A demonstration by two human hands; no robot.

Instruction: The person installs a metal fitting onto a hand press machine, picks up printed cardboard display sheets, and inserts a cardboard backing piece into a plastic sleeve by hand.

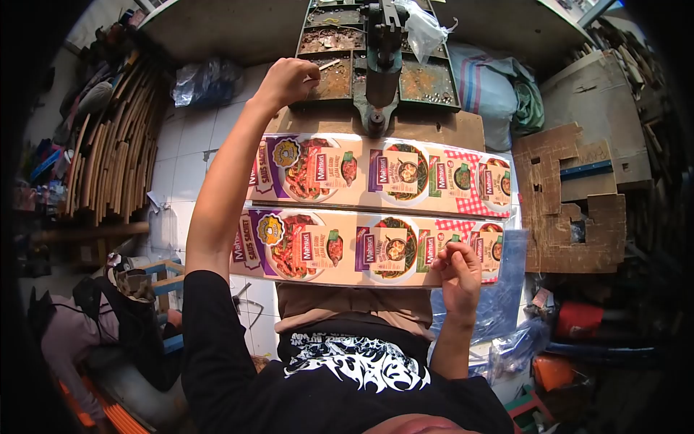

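Observation:
My left hand reaches over the compartmented metal tray, its fingers pinched together; whatever they hold is too small to name. Near the right end of the lower printed board, my right hand is raised with fingers curled and thumb close to them; what is between them cannot be made out. A second printed board lies beyond the first, both showing food pictures. Behind them a dark metal press stands upright at the middle of the tray.
A brown board lies under the press. Wooden strips are stacked at left, cut brown panels at right, and a striped sack at the back. Another person is at lower left.

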